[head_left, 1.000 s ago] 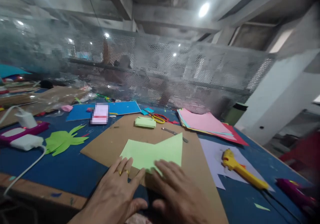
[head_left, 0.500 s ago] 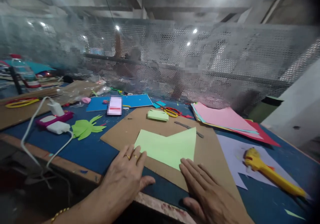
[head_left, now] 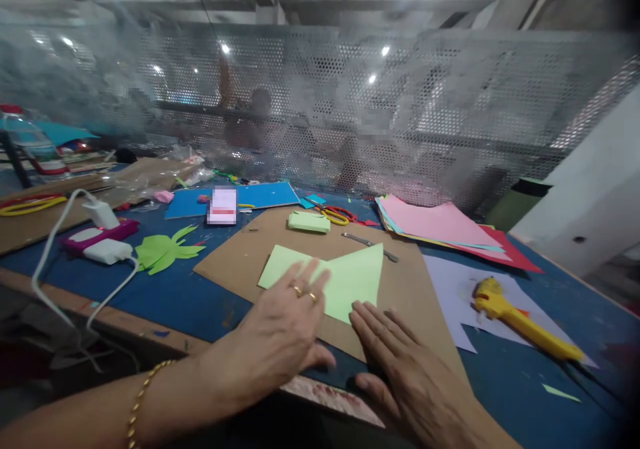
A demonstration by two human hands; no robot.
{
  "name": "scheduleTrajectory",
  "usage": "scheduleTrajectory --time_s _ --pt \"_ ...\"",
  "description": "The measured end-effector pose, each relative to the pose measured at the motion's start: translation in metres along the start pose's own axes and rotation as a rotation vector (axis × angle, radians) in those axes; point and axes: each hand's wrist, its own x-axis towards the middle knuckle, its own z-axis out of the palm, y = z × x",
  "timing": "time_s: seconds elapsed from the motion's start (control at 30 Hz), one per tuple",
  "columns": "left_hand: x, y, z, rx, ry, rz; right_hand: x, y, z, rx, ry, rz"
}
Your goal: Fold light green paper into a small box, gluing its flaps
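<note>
A folded light green paper [head_left: 350, 274] lies on a brown cardboard sheet [head_left: 405, 282] on the blue table. My left hand [head_left: 285, 332], with rings on two fingers, rests flat on the paper's left part, fingers stretched out. My right hand [head_left: 405, 369] lies flat on the cardboard, its fingertips touching the paper's lower point. Neither hand holds anything.
A yellow cutter [head_left: 520, 319] lies on white paper at the right. Pink and red sheets [head_left: 440, 229] are stacked behind. Scissors [head_left: 337, 215], a green pad [head_left: 309, 221], a green leaf cut-out [head_left: 163, 252], chargers with cables [head_left: 105, 249] and a perforated screen [head_left: 400, 102] stand around.
My left hand has slid forward from the paper's left edge onto the green paper. My right hand stays at the paper's lower point. The view shifted slightly.
</note>
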Motion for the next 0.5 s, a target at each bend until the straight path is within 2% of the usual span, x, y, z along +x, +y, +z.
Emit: scheduleTrajectory --time_s 0.07,0.1,0.17,0.33,0.4,0.5 --pt "0.009 0.001 0.001 -0.202 -0.103 0.162 0.001 0.000 -0.002 0.006 -0.019 0.000" --pt "0.010 -0.001 0.002 -0.277 -0.158 0.195 0.001 0.000 -0.004 0.001 -0.034 -0.005" --pt "0.008 -0.006 0.004 -0.350 -0.240 0.186 0.000 0.000 -0.010 -0.029 -0.081 -0.013" --pt "0.000 -0.014 0.006 -0.391 -0.283 0.111 -0.013 0.010 -0.033 -0.156 -0.131 -0.015" --pt "0.000 -0.013 0.006 -0.409 -0.295 0.109 -0.012 0.027 -0.046 -0.185 -0.138 0.099" --pt "-0.001 -0.012 0.008 -0.428 -0.244 0.111 0.014 0.070 -0.060 -0.202 -0.233 0.477"
